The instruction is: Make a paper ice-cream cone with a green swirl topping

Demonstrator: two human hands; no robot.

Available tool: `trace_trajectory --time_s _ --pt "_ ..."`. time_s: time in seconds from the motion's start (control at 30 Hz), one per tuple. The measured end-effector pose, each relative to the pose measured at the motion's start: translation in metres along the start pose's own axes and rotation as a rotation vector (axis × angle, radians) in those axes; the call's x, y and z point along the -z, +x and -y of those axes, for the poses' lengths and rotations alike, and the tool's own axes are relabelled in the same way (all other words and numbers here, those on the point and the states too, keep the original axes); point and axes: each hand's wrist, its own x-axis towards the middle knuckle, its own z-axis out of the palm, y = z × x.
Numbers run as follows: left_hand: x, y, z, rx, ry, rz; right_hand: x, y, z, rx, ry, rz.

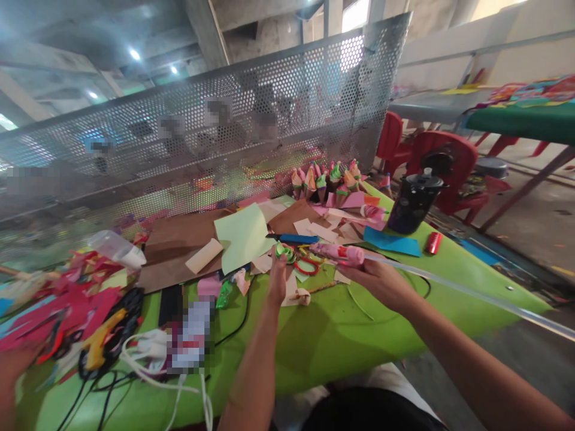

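Some curled green paper (284, 252) is pinched in the left hand (278, 278). The right hand (381, 280) clamps a pink cylinder (345, 254), markings unreadable.

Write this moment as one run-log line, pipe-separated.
left hand: holds green paper swirl | right hand: holds pink-and-white item | paper cones: near perforated metal panel | black tumbler: on green table

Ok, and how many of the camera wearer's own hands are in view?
2: the left hand, low centre, holding a green curl; the right hand, farther right, holding a pink roll. Neither hand is hidden, though some fingers are.
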Motion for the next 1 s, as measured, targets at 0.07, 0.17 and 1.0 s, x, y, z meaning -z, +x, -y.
trace_trajectory --time_s 0.07,0.17,1.0 --pt "-0.004 -0.001 -0.004 -0.05 0.002 0.006 0.003 -0.005 -0.017 -0.134 0.092 0.003" --pt "-0.01 -0.005 -0.01 -0.05 -0.041 0.065 0.007 -0.015 -0.048 -0.296 0.122 0.005" --pt "-0.013 -0.007 -0.015 0.096 -0.068 0.082 -0.044 0.037 0.009 0.454 -0.107 -0.073"
